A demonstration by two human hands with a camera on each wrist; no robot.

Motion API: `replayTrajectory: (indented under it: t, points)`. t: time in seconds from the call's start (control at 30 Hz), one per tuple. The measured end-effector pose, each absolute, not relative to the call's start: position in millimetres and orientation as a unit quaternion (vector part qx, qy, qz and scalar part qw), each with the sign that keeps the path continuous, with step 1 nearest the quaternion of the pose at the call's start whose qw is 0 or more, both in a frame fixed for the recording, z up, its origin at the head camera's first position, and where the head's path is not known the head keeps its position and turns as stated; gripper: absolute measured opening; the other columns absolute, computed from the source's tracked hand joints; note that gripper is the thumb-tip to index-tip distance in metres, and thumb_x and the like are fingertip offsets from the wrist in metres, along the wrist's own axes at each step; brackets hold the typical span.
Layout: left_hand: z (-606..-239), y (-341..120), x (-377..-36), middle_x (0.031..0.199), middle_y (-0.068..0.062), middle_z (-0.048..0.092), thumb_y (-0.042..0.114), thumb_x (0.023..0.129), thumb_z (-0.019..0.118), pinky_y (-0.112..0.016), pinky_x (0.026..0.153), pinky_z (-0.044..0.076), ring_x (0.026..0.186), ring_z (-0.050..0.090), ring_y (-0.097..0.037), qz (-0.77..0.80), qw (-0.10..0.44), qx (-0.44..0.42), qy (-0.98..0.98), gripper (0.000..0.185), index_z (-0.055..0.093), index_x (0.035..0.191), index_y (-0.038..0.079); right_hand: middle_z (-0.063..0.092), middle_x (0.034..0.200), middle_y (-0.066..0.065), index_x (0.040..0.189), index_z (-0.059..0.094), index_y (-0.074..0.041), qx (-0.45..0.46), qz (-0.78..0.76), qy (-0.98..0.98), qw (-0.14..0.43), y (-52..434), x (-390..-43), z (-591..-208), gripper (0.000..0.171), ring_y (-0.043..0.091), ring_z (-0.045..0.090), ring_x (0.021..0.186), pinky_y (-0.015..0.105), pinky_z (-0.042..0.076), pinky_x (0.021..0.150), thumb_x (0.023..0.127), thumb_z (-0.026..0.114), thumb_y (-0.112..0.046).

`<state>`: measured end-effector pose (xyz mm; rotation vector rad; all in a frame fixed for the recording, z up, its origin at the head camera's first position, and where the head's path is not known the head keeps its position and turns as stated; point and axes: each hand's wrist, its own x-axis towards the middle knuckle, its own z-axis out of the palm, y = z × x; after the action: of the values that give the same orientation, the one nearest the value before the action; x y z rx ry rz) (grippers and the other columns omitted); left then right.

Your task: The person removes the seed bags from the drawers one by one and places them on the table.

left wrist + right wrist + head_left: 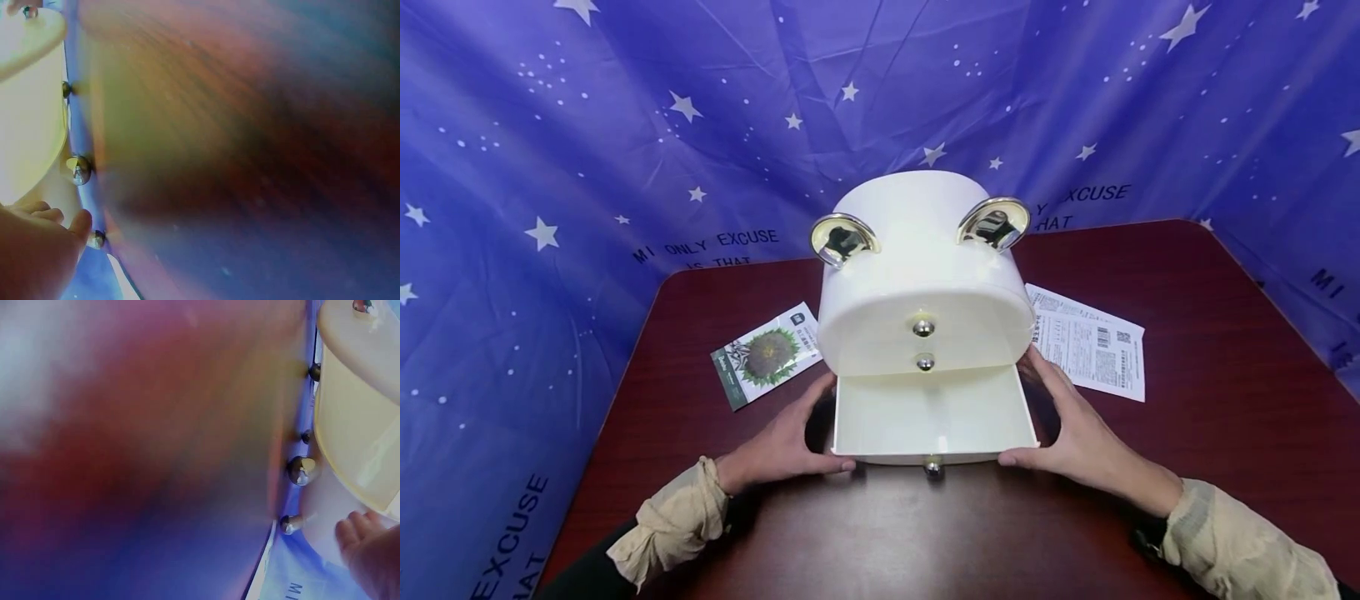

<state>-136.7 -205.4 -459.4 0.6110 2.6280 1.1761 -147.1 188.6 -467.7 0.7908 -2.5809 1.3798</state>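
White box sits mid-counter, bottom drawer pulled out. Left hand and right hand grip the drawer's 2 sides, thumbs on its front corners. Seed packet left of box, paper right.

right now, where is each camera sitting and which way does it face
Head: worn on the head, looking forward and down at the white drawer box on the table; both hands and sleeves show, left hand and right hand holding the open bottom drawer.
Left wrist: on the left wrist, looking sideways along the blurred tabletop; only that hand's fingers show.
Right wrist: on the right wrist, likewise; fingertips show.
Shared: both wrist views catch the box's round metal knobs.
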Motion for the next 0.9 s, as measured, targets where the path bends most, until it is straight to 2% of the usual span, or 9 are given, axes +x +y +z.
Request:
replayTrajectory:
  t: [0.1, 0.2, 0.27, 0.33, 0.43, 0.5, 0.6, 0.73, 0.9]
  points:
    - [-460, -203, -139, 0.154, -0.005, 0.053, 0.034, 0.076, 0.088, -0.052, 0.116, 0.045, 0.138, 0.055, -0.025, 0.418, 0.087, 0.197, 0.882, 0.098, 0.033, 0.156, 0.017, 0.051, 0.147, 0.023, 0.162, 0.024, -0.018, 0.226, 0.465, -0.854, 0.056, 185, -149, -465, 0.127, -0.022, 0.036, 0.130, -0.003, 0.025, 0.108, 0.058, 0.098, -0.017]
    - [-460, -199, -142, 0.148, -0.007, 0.059, 0.029, 0.081, 0.085, -0.048, 0.110, 0.051, 0.127, 0.065, -0.027, 0.446, 0.070, 0.196, 0.870, 0.082, 0.041, 0.149, 0.016, 0.052, 0.145, 0.024, 0.157, 0.029, -0.009, 0.202, 0.485, -0.849, 0.055, 180, -153, -461, 0.113, -0.023, 0.045, 0.122, -0.003, 0.034, 0.105, 0.064, 0.095, -0.010]
    - [-460, -197, -146, 0.141, -0.009, 0.065, 0.023, 0.083, 0.084, -0.044, 0.106, 0.055, 0.120, 0.069, -0.027, 0.466, 0.053, 0.194, 0.861, 0.072, 0.046, 0.144, 0.015, 0.056, 0.141, 0.025, 0.152, 0.032, -0.004, 0.180, 0.479, -0.857, 0.057, 178, -155, -457, 0.104, -0.022, 0.050, 0.115, -0.003, 0.038, 0.100, 0.068, 0.094, -0.011]
    - [-461, -194, -150, 0.133, -0.011, 0.070, 0.017, 0.083, 0.083, -0.040, 0.101, 0.058, 0.115, 0.071, -0.025, 0.487, 0.034, 0.190, 0.852, 0.063, 0.052, 0.137, 0.011, 0.059, 0.136, 0.025, 0.144, 0.036, 0.000, 0.161, 0.467, -0.868, 0.058, 175, -159, -453, 0.094, -0.013, 0.061, 0.111, 0.000, 0.044, 0.095, 0.071, 0.092, -0.015]
    - [-463, -190, -155, 0.124, -0.015, 0.074, 0.010, 0.083, 0.082, -0.033, 0.094, 0.061, 0.107, 0.073, -0.019, 0.520, 0.022, 0.174, 0.836, 0.053, 0.058, 0.130, 0.007, 0.067, 0.123, 0.022, 0.133, 0.040, 0.001, 0.148, 0.448, -0.880, 0.058, 172, -165, -448, 0.079, 0.009, 0.073, 0.102, 0.007, 0.051, 0.089, 0.075, 0.090, -0.018]
    - [-464, -187, -159, 0.122, -0.017, 0.075, 0.009, 0.084, 0.081, -0.029, 0.090, 0.062, 0.100, 0.075, -0.015, 0.538, 0.026, 0.159, 0.828, 0.048, 0.062, 0.127, 0.005, 0.068, 0.116, 0.018, 0.127, 0.041, 0.001, 0.147, 0.431, -0.888, 0.063, 171, -168, -447, 0.071, 0.022, 0.074, 0.098, 0.012, 0.054, 0.085, 0.078, 0.088, -0.020]
    - [-464, -183, -165, 0.116, -0.019, 0.077, 0.011, 0.085, 0.080, -0.024, 0.084, 0.063, 0.091, 0.076, -0.010, 0.547, 0.028, 0.130, 0.827, 0.040, 0.065, 0.121, 0.003, 0.070, 0.107, 0.013, 0.121, 0.043, -0.002, 0.142, 0.397, -0.903, 0.080, 171, -173, -446, 0.063, 0.024, 0.074, 0.094, 0.025, 0.057, 0.082, 0.081, 0.085, -0.025]
    - [-464, -180, -172, 0.101, -0.016, 0.080, 0.013, 0.084, 0.081, -0.018, 0.078, 0.061, 0.085, 0.076, -0.007, 0.522, -0.006, 0.095, 0.848, 0.025, 0.071, 0.106, 0.004, 0.070, 0.099, 0.010, 0.112, 0.045, -0.005, 0.128, 0.351, -0.922, 0.106, 168, -180, -446, 0.054, 0.025, 0.072, 0.089, 0.037, 0.054, 0.073, 0.084, 0.082, -0.034]
    - [-463, -179, -179, 0.093, -0.013, 0.081, 0.015, 0.086, 0.080, -0.017, 0.076, 0.060, 0.081, 0.076, -0.006, 0.507, -0.029, 0.088, 0.857, 0.015, 0.073, 0.096, 0.006, 0.069, 0.084, 0.006, 0.104, 0.047, -0.007, 0.120, 0.302, -0.935, 0.139, 166, -188, -447, 0.049, 0.021, 0.065, 0.073, 0.031, 0.045, 0.058, 0.084, 0.082, -0.034]
